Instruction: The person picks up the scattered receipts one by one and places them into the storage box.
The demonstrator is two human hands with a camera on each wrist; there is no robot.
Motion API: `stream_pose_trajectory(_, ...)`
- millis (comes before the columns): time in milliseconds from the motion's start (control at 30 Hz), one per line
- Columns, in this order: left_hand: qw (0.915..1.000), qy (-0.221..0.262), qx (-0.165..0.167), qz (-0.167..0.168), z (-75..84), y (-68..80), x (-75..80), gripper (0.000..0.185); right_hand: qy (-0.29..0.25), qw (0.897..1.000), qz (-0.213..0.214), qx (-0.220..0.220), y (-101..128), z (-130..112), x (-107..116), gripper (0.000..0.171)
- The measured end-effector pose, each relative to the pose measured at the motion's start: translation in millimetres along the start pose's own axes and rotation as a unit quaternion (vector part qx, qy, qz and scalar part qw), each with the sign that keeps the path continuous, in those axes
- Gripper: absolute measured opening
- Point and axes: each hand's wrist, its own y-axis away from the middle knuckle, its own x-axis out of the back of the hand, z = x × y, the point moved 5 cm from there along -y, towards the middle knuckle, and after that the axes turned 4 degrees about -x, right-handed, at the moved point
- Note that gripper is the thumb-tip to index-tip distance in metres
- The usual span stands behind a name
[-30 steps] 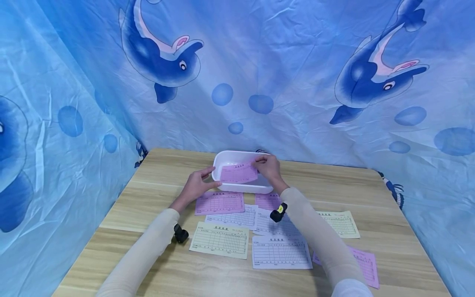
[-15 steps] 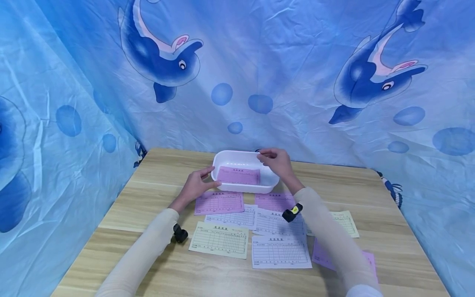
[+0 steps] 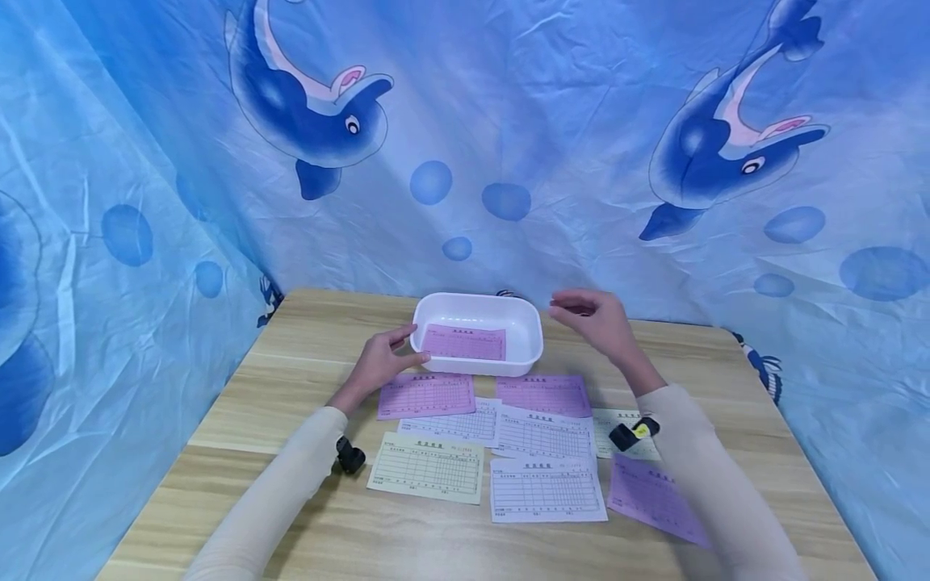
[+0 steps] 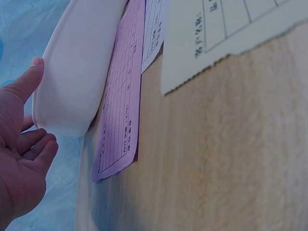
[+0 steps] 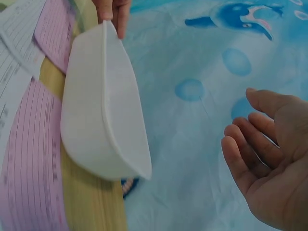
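Note:
My left hand (image 3: 381, 361) holds the left end of a white plastic tub (image 3: 524, 332), thumb at the front side and fingers at the end; the left wrist view shows the thumb against the rim. Inside the tub lies a pink receipt slip (image 3: 465, 344). To the right of the tub, my right hand (image 3: 597, 321) hovers with nothing in it, its fingers loosely bent in the right wrist view. In front of the tub lie two more pink slips, one at the left (image 3: 425, 395) and another at the right (image 3: 543, 395).
White slips (image 3: 548, 491) and a pale yellow slip (image 3: 427, 467) lie nearer on the wooden table (image 3: 407, 541). Under the right forearm are another yellow slip (image 3: 607, 426) and a pink slip (image 3: 647, 494). A blue dolphin-print curtain (image 3: 472, 161) stands behind the table.
My right hand has let go of the pink slip, which now lies flat in the tub. The hand has then moved right, away from the tub. The left hand stays at the tub.

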Motion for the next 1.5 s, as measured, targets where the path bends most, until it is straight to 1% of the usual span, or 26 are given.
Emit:
stream_pose_trajectory(133, 1.0000, 0.002, 0.007, -0.002, -0.1, 0.8, 0.0, 0.079, 0.022, 1.000, 0.010, 0.007, 9.7, 18.7, 20.9, 0.038)
stream_pose_trajectory(367, 0.9999, 0.006, 0.012, -0.002, -0.2, 2.5, 0.5, 0.079, 0.047, 0.999, 0.019, -0.005, 32.8, 47.9, 52.1, 0.038)
stream_pose_trajectory(600, 0.9999, 0.010, 0.003, -0.005, 1.7, 4.0, -0.2, 0.079, 0.102, 0.993, 0.033, -0.045, 63.9, 82.8, 78.9, 0.043)
stream_pose_trajectory(733, 0.9999, 0.012, 0.001, -0.001, 1.5, 4.2, 1.0, 0.078, 0.135, 0.989, 0.042, -0.049, 80.2, 100.1, 90.6, 0.043)
stream_pose_trajectory(967, 0.9999, 0.011, 0.000, -0.001, 1.4, 2.8, 2.3, 0.078, 0.153, 0.982, 0.063, -0.092, 108.7, 129.7, 112.0, 0.046)
stream_pose_trajectory(1200, 1.0000, 0.001, 0.001, 0.001, 1.6, 1.1, 2.2, 0.078, 0.170, 0.975, 0.063, -0.130, 133.9, 161.7, 127.6, 0.051)
stream_pose_trajectory(1400, 0.9999, 0.009, 0.011, -0.004, 0.9, -0.5, 0.1, 0.078, 0.168, 0.971, 0.034, -0.166, 149.8, 179.8, 132.3, 0.061)
stream_pose_trajectory(1500, 0.9999, 0.009, 0.013, -0.004, 1.4, -0.4, -0.8, 0.078, 0.179, 0.967, 0.019, -0.181, 153.5, 184.2, 131.2, 0.067)
